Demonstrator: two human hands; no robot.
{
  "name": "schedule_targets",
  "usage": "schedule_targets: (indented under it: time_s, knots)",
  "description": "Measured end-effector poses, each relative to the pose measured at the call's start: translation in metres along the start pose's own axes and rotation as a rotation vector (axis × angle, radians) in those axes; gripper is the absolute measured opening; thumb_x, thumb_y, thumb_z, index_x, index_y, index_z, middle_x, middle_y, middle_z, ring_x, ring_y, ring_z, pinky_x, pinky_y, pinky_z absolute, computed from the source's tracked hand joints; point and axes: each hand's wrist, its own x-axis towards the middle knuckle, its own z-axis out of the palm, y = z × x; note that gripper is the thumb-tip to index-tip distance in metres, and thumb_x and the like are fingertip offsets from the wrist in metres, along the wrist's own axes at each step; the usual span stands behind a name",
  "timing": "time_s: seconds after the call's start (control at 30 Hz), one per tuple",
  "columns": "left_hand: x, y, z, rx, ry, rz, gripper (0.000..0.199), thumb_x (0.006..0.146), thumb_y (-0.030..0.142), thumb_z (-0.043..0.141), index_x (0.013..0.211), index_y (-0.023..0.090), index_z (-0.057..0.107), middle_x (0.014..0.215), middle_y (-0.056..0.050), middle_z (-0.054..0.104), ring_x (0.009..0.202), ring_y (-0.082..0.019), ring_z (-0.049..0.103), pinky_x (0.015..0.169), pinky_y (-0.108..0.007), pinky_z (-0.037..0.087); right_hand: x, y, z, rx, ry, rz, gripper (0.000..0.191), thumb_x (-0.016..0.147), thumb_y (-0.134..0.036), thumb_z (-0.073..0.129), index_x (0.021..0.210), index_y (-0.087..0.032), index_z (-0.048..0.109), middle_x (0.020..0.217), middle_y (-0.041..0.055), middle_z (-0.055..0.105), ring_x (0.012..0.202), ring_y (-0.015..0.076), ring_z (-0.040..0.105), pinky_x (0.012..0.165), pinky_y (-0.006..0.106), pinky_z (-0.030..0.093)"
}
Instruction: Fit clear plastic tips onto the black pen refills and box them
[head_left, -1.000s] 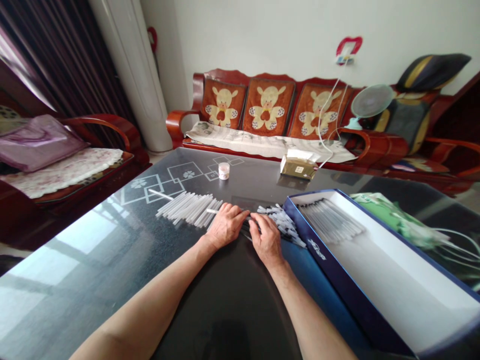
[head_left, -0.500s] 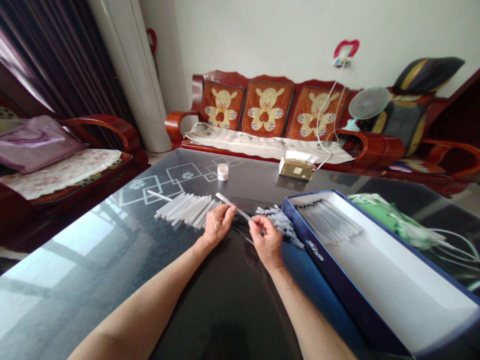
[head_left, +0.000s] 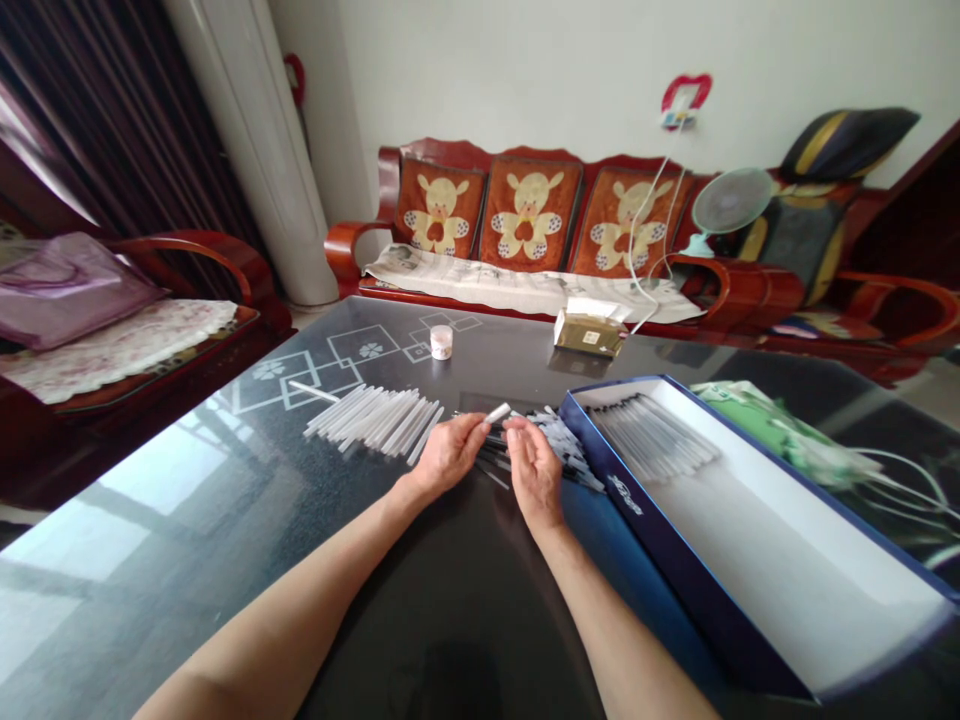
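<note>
Between the thumb and fingers of my left hand [head_left: 452, 452] is a white tube [head_left: 497, 413], one end sticking out to the right. My right hand [head_left: 535, 468] is beside that end, thumb and fingertips close together; whether it grips anything is too small to tell. A row of white translucent tubes [head_left: 375, 420] lies left of my left hand. Dark thin sticks [head_left: 491, 465] lie beneath and between the hands. Pieces with pale ends and black parts [head_left: 574, 450] are piled right of my right hand, against the blue box [head_left: 622, 490].
Inside the blue box lie several clear tubes with dark ends [head_left: 652, 435]. A small white jar [head_left: 442, 343] and a tissue box [head_left: 590, 332] stand farther back on the dark table [head_left: 247, 500]. At the right are a green bag [head_left: 780, 430] and white cables [head_left: 915, 490].
The tube that spanned both hands now sits in my left hand, turned, with a short end showing. My right hand's fingers have come off it and straightened somewhat.
</note>
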Motion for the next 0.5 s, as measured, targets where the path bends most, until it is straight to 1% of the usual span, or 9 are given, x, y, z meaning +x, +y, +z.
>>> schedule_targets:
  time_s: [0.03,0.1,0.2,0.27,0.33,0.43,0.5]
  knots:
    - [-0.003,0.002,0.003,0.116,-0.024,0.07,0.034,0.096,0.039,0.04,0.1,0.016,0.065,0.081,-0.005,0.065,0.075,-0.014,0.06,0.071,-0.024,0.046,0.001,0.0,0.001,0.077,0.012,0.09,0.034,0.083,-0.044,0.06,0.103,-0.017,0.061,0.104,0.0104,0.071,0.094,0.0215,0.067,0.079,0.034,0.054]
    - [-0.008,0.005,0.01,0.278,-0.068,0.15,0.033,0.098,0.036,0.038,0.097,0.016,0.064,0.083,-0.006,0.066,0.076,-0.015,0.062,0.071,-0.024,0.047,0.001,0.0,0.005,0.199,0.05,0.239,0.037,0.077,-0.048,0.065,0.099,-0.018,0.062,0.099,0.0092,0.072,0.091,0.0214,0.067,0.073,0.031,0.053]
    - [-0.012,0.007,0.015,0.427,-0.081,0.168,0.031,0.098,0.035,0.037,0.099,0.017,0.062,0.082,-0.006,0.068,0.074,-0.015,0.064,0.068,-0.024,0.048,0.001,-0.002,0.009,0.36,0.127,0.377,0.036,0.069,-0.047,0.072,0.089,-0.019,0.062,0.09,0.0051,0.073,0.079,0.0185,0.067,0.063,0.028,0.051]
    - [-0.013,0.009,0.016,0.486,-0.059,0.161,0.03,0.098,0.036,0.038,0.101,0.017,0.061,0.083,-0.005,0.069,0.074,-0.015,0.065,0.066,-0.023,0.048,0.001,-0.004,0.012,0.466,0.151,0.433,0.036,0.064,-0.044,0.077,0.084,-0.019,0.061,0.085,0.002,0.072,0.073,0.0163,0.066,0.061,0.027,0.05]
    - [-0.013,0.01,0.016,0.518,-0.034,0.14,0.029,0.098,0.037,0.039,0.097,0.017,0.06,0.081,-0.005,0.069,0.073,-0.015,0.065,0.065,-0.023,0.047,0.0,-0.007,0.014,0.544,0.152,0.468,0.034,0.061,-0.041,0.079,0.081,-0.02,0.062,0.081,0.0,0.072,0.071,0.0153,0.065,0.062,0.027,0.05]
    - [-0.013,0.013,0.015,0.567,-0.019,0.09,0.031,0.098,0.037,0.039,0.086,0.017,0.06,0.076,-0.005,0.067,0.07,-0.014,0.064,0.062,-0.022,0.045,-0.003,-0.009,0.018,0.591,0.151,0.509,0.03,0.061,-0.039,0.079,0.08,-0.02,0.065,0.081,-0.0002,0.072,0.073,0.0155,0.066,0.066,0.028,0.051]
    - [-0.012,0.015,0.014,0.599,-0.037,0.071,0.033,0.098,0.036,0.038,0.084,0.017,0.06,0.076,-0.005,0.066,0.068,-0.014,0.063,0.059,-0.021,0.043,-0.004,-0.009,0.02,0.596,0.165,0.526,0.031,0.061,-0.038,0.079,0.084,-0.02,0.067,0.082,0.0004,0.073,0.076,0.0157,0.066,0.067,0.028,0.051]
